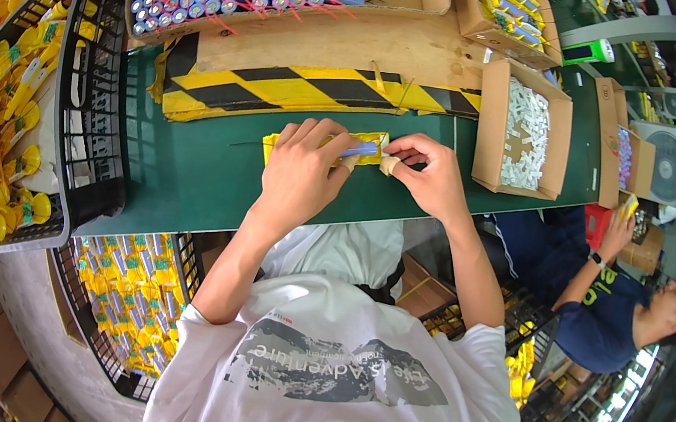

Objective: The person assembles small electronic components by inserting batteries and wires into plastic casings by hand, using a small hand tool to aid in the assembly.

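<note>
I see the left hand (305, 170) hold the yellow casing (378, 138), presumably steadying its right end for the right hand (431, 175), pinched narrow there.

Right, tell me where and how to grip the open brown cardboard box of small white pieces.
Probably by the two long side walls of the brown cardboard box, a hand on each, coming from the near side: its near end sits by the edge of the green table. Keep it level, since the small white pieces lie loose under the open top.
</note>
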A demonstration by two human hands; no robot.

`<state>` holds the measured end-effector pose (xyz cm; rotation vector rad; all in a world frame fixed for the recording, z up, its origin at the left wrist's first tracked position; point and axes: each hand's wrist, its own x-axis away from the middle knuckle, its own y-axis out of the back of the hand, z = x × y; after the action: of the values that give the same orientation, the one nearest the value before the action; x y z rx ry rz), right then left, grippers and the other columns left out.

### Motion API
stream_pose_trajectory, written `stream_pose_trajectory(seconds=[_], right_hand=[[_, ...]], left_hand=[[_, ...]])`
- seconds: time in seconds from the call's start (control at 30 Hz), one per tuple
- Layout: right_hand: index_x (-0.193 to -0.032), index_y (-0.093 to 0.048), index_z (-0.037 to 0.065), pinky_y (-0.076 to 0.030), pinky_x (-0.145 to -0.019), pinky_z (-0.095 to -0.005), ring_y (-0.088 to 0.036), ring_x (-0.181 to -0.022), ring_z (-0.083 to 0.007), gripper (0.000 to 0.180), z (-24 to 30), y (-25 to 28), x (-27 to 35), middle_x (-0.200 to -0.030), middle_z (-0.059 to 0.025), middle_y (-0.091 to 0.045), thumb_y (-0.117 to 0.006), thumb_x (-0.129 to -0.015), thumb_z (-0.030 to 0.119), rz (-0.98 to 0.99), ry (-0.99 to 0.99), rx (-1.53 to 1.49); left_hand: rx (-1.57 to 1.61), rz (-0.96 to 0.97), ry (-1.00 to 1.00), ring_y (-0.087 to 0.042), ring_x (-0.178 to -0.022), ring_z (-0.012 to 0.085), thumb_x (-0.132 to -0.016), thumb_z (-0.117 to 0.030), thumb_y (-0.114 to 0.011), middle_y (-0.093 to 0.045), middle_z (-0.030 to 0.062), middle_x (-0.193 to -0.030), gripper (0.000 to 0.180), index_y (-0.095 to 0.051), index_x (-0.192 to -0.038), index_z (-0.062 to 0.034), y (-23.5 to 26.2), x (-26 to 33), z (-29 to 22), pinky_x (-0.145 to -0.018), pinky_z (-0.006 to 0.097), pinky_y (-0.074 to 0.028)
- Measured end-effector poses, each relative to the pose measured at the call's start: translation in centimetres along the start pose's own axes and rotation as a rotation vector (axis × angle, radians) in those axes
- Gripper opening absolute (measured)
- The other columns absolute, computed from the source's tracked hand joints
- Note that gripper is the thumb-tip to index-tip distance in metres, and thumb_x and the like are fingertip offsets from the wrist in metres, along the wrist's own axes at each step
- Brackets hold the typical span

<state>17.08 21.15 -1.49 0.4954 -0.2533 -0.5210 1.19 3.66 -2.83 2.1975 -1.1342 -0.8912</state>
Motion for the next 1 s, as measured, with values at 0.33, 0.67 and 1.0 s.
stream_pose_trajectory(seconds=[0.33, 0.67, 1.0], right_hand=[[-0.106, -0.076, 0.004, -0.060, -0.074, -0.0360, -0.078, -0.080, -0.0230, 0.025, 0.1, -0.7, -0.7, -0.093, -0.0118, -0.080, -0.082, -0.083, 0.014, -0.065, -0.017, -0.031], [-0.114, -0.077, 0.009, -0.058, -0.082, -0.0463, -0.075, -0.096, -0.0328, 0.033, 2.1, 1.8, 0.7, -0.106, -0.0111, -0.077, -0.082, -0.082, 0.019, 0.107, 0.057, 0.263], [-0.116, -0.078, 0.005, -0.060, -0.085, -0.0436, -0.075, -0.099, -0.0336, 0.033, 1.5, 2.2, 0.5, -0.111, -0.0125, -0.078, -0.080, -0.087, 0.020, 0.020, 0.210, 0.414]], left_hand=[[-0.060, 0.056, 0.016, -0.067, -0.103, 0.0339, -0.088, -0.007, -0.077, -0.072, 0.0107, -0.111, 0.019, -0.074, -0.107, -0.0042, 0.7, 0.1, -1.0, -0.087, 0.044, -0.049], [-0.047, 0.072, -0.057, -0.067, -0.100, 0.0335, -0.091, -0.007, -0.076, -0.072, 0.0109, -0.110, 0.017, -0.073, -0.107, -0.0043, 0.6, 0.1, -1.8, -0.087, 0.044, -0.049], [-0.017, 0.058, -0.069, -0.067, -0.101, 0.0320, -0.090, -0.011, -0.077, -0.072, 0.0083, -0.112, 0.021, -0.075, -0.111, -0.0087, 0.3, -0.8, -1.1, -0.088, 0.044, -0.050]])
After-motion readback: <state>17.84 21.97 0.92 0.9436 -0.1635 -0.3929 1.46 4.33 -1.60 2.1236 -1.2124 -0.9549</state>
